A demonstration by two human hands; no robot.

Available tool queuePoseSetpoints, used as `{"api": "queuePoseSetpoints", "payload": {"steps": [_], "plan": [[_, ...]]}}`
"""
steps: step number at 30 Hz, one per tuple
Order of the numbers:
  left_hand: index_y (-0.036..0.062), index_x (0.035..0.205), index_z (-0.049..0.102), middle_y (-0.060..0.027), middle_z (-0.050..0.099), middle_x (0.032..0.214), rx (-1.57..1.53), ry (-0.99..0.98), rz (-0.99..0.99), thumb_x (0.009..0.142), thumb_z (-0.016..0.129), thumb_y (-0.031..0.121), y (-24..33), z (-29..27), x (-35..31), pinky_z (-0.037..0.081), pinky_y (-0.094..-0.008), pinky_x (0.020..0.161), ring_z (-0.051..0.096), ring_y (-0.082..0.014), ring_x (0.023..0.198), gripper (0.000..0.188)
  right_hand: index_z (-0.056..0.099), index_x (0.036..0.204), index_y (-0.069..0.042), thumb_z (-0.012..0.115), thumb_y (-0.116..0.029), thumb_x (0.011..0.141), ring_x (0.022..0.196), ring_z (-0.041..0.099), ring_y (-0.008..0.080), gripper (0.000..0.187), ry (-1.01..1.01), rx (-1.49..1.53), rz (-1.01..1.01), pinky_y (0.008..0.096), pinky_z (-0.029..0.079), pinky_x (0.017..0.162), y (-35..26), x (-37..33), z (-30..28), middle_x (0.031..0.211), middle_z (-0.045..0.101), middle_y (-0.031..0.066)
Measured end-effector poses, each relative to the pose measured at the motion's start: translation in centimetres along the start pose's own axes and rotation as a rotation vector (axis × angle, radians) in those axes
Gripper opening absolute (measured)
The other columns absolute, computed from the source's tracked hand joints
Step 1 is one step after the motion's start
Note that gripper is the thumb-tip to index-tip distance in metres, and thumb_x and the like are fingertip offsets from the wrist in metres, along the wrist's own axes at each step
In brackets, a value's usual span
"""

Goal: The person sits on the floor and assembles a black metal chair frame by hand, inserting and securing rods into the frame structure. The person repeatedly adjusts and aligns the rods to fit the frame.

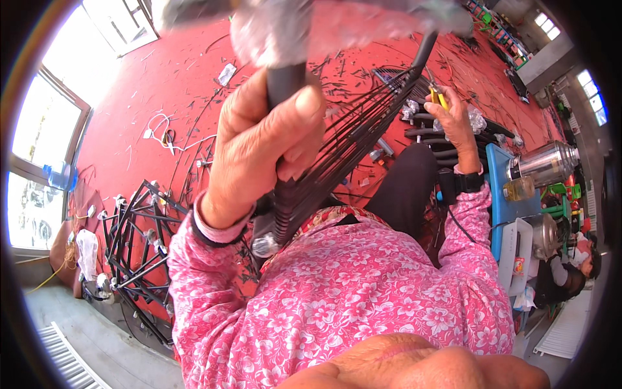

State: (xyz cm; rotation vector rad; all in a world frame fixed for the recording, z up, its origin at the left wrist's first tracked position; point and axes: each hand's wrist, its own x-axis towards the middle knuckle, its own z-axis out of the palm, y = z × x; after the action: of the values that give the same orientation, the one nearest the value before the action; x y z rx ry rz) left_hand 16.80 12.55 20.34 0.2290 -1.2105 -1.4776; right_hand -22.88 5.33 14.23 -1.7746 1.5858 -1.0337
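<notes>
My left hand (pixel 269 139) is closed around a dark tube (pixel 286 87), part of a frame raised close in front of me. Clear plastic wrap (pixel 265 35) covers the tube's upper end and is blurred. Many black strands (pixel 356 129) stretch side by side across the frame, from near my left wrist up to a far dark bar (pixel 424 52). Farther right, my right hand (pixel 457 123) holds a small tool with yellow handles (pixel 439 98), like pliers or snips. Its narrow metal tip points away from me, beside the strands; whether it touches one I cannot tell.
Black scraps litter the red floor (pixel 194 71). Several dark frames (pixel 142 240) are heaped at left, and wrapped black tubes (pixel 447 139) lie beyond my right knee. At right, a blue table (pixel 502 201) bears a metal container (pixel 544 160), a jar (pixel 518 188) and a white tray (pixel 516 249).
</notes>
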Motion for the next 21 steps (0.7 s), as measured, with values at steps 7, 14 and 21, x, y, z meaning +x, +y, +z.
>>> {"api": "queuePoseSetpoints", "payload": {"steps": [7, 14, 21], "plan": [[0.0034, 0.091, 0.051, 0.0062, 0.035, 0.058, 0.380, -0.109, -0.131, 0.106, 0.051, 0.027, 2.4, 0.5, 3.8, 0.026, -0.0214, 0.039, 0.033, -0.0036, 0.042, 0.028, 0.060, 0.116, -0.002, 0.074, -0.035, 0.084, 0.099, 0.067, 0.0378, 0.049, 0.031, -0.750, -0.131, 0.0446, 0.052, 0.086, -0.6, 0.3, -4.5, 0.106, 0.069, 0.0217], [0.0068, 0.090, 0.054, 0.0064, 0.046, 0.069, 0.468, -0.299, -0.226, 0.097, 0.069, 0.029, 2.7, 1.2, 8.4, 0.034, -0.0204, 0.049, 0.043, -0.0022, 0.057, 0.028, 0.059, 0.124, -0.005, 0.072, -0.030, 0.081, 0.096, 0.067, 0.0384, 0.051, -0.041, -0.720, -0.027, 0.0440, 0.052, 0.086, 1.3, -3.0, -2.7, 0.103, 0.070, 0.0201], [0.0016, 0.098, 0.062, 0.0076, 0.049, 0.070, 0.550, -0.459, -0.155, 0.091, 0.076, 0.031, 0.1, 1.5, 10.9, 0.038, -0.0203, 0.053, 0.046, -0.0008, 0.062, 0.034, 0.054, 0.135, 0.001, 0.068, -0.018, 0.082, 0.071, 0.064, 0.0149, 0.058, -0.256, -0.192, 0.390, 0.0314, 0.051, 0.070, 4.6, -6.1, 1.2, 0.083, 0.066, 0.0100]]}}
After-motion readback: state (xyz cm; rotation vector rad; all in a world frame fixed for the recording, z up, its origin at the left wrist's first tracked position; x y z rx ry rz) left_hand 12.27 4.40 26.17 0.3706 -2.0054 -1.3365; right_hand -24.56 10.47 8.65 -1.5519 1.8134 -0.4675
